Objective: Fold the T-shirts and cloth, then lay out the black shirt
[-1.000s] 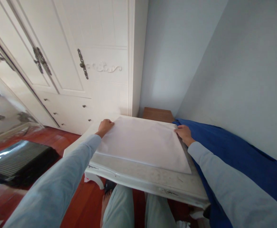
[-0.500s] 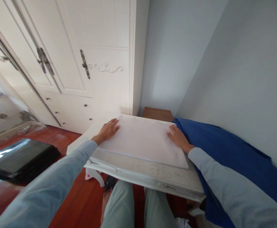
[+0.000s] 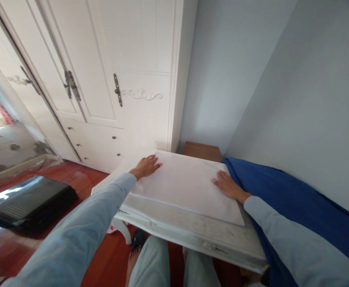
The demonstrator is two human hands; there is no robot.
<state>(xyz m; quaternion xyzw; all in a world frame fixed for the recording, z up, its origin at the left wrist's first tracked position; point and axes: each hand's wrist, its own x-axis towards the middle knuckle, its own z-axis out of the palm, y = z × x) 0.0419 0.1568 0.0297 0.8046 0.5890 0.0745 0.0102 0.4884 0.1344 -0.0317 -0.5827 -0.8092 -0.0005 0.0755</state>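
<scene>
A flat white sheet (image 3: 186,183) with faint wrinkles lies over most of the white table (image 3: 168,216); whether it is cloth or paper I cannot tell. My left hand (image 3: 148,166) rests flat near its far left corner, fingers outstretched and a ring on one finger. On the sheet's right side, my right hand (image 3: 226,184) lies palm down with the fingers stretched out. Neither hand grips anything. Blue fabric (image 3: 284,195) drapes over the table's right end, beside my right hand and partly under my right forearm.
Behind the table stand a white wardrobe (image 3: 144,127) and a brown wooden piece (image 3: 202,150) by the grey wall (image 3: 231,79). A black ribbed case (image 3: 30,203) lies on the red wooden floor (image 3: 99,259) at left. My legs are against the table's front.
The view has shifted slightly, so the scene sits lower and further right. My left hand has slid a little inward over the sheet; my right hand stays on its right side.
</scene>
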